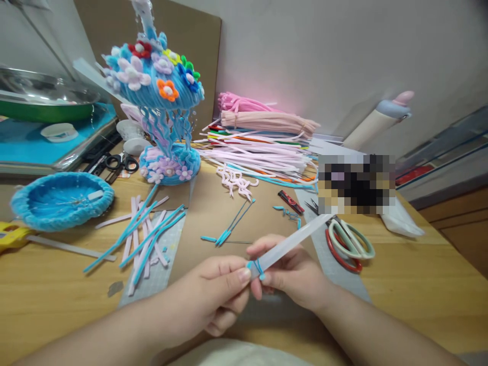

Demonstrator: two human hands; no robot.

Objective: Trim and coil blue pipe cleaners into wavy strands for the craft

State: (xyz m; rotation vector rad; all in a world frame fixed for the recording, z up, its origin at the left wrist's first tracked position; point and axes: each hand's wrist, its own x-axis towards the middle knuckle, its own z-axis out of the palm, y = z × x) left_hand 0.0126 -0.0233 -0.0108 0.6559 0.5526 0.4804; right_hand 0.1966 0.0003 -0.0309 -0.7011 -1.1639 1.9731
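Observation:
Both my hands meet over the brown board in the middle. A translucent white stick (293, 243), like a glue stick, slants up to the right. Near its lower end a thin blue-tipped pipe cleaner (257, 265) is wound around it. My left hand (224, 284) pinches that lower end between thumb and fingers. With its fingers behind the stick, my right hand (295, 272) holds it, its thumb at the pipe cleaner's lower blue tip. Just beyond lie bent blue-tipped pipe cleaners (224, 236) and a pile of pale pink curled pieces (234, 180).
Green-and-red-handled scissors (351, 239) lie right, near a red-black tool (290, 202). Blue and pink strips (147, 239) spread left beside a blue fuzzy bowl shape (63, 201). A flower-covered blue jellyfish-like craft (160, 81) stands behind them. Bundled pipe cleaners (263, 124) line the wall.

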